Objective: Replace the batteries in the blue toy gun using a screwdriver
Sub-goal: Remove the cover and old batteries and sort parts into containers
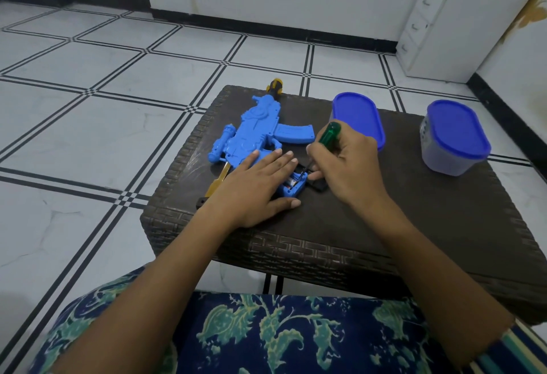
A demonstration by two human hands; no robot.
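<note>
pressing flat with spread fingers, the left hand (254, 187) holds down the blue toy gun (254, 133) on the dark tabletop (384, 210). the right hand (352, 166) grips a green screwdriver (330, 133) (tip inside the open battery compartment (293, 184)). farther back stand two blue-lidded containers (358, 116) (455, 136).

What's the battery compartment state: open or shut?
Open. The battery compartment shows a battery inside; screwdriver tip reaches in; black cover lies beside.
</note>
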